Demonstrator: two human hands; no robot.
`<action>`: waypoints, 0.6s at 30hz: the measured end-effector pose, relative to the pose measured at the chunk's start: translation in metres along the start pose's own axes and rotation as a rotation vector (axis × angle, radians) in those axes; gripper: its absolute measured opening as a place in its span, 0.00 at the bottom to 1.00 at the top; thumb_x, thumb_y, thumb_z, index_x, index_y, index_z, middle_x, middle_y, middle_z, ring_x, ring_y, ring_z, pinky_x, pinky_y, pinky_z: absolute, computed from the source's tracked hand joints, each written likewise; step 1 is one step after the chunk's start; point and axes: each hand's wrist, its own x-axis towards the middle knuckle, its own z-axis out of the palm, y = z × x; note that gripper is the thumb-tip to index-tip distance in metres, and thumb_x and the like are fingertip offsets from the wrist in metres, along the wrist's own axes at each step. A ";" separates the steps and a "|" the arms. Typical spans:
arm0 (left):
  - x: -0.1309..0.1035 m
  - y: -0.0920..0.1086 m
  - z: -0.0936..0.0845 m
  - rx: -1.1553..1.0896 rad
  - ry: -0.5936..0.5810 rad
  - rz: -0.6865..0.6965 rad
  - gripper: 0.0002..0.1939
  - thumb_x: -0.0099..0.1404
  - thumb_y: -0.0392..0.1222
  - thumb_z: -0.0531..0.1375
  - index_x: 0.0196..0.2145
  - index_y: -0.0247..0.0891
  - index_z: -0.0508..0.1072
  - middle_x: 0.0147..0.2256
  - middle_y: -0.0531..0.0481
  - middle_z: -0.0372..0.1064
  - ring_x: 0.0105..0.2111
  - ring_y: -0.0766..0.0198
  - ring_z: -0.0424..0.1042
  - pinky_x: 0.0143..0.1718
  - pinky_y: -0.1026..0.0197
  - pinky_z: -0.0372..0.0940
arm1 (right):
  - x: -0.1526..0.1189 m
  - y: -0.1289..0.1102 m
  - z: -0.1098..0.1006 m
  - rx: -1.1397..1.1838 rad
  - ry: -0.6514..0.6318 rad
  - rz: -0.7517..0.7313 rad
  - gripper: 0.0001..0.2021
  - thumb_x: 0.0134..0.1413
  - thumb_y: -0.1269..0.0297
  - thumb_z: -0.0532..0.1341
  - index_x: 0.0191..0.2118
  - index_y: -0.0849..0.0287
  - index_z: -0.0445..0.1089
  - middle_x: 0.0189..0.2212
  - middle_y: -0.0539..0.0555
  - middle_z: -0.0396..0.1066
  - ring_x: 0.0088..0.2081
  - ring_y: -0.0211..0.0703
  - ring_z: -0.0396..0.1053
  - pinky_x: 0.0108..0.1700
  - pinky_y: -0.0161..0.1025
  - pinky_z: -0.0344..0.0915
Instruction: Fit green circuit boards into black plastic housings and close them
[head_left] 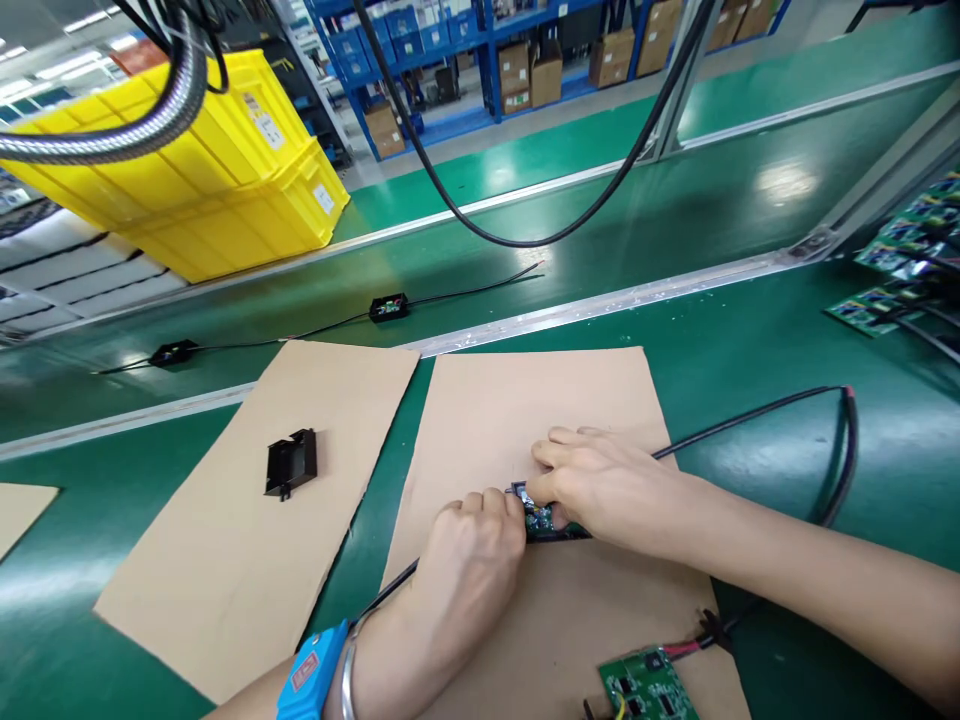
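Note:
A small circuit board (538, 516) lies in a black plastic case (559, 536) on a cardboard sheet. My left hand (476, 550), fingers curled, grips the left end of the case. From the right, my right hand (600, 490) bends over the board, thumb and fingers pressed onto it; the fingertips partly hide it. One black cable (394, 588) runs out under my left hand, and another black cable (750, 413) leaves beyond my right hand and loops on the right. A blue wrist strap (311, 672) and a metal bangle are on my left wrist.
An empty black case (291, 462) sits on the left cardboard sheet (247, 560). A green circuit board (649, 685) with wires is at the near edge. More boards (900, 270) lie at right. Cased cables (388, 307) rest beyond the metal strip; yellow crates (225, 170) stand behind.

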 end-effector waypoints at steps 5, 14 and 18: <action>0.006 -0.022 -0.012 -0.278 -0.046 -0.059 0.04 0.62 0.33 0.56 0.33 0.38 0.71 0.29 0.49 0.72 0.27 0.58 0.72 0.29 0.58 0.68 | 0.003 -0.002 -0.007 0.013 -0.061 0.003 0.04 0.53 0.71 0.64 0.29 0.57 0.72 0.30 0.53 0.66 0.38 0.46 0.61 0.34 0.39 0.51; -0.017 -0.023 0.027 -0.317 0.402 0.072 0.11 0.68 0.29 0.51 0.38 0.37 0.72 0.32 0.49 0.71 0.31 0.60 0.69 0.33 0.56 0.63 | 0.030 -0.007 -0.028 0.125 -0.226 0.158 0.13 0.50 0.55 0.67 0.35 0.59 0.71 0.32 0.53 0.72 0.37 0.47 0.69 0.34 0.38 0.59; -0.013 -0.023 0.024 -0.289 0.379 0.125 0.13 0.66 0.26 0.50 0.35 0.37 0.71 0.30 0.50 0.68 0.30 0.61 0.65 0.32 0.56 0.59 | 0.051 -0.013 -0.028 0.015 -0.362 0.187 0.15 0.45 0.54 0.70 0.32 0.61 0.72 0.28 0.54 0.73 0.32 0.47 0.70 0.27 0.37 0.56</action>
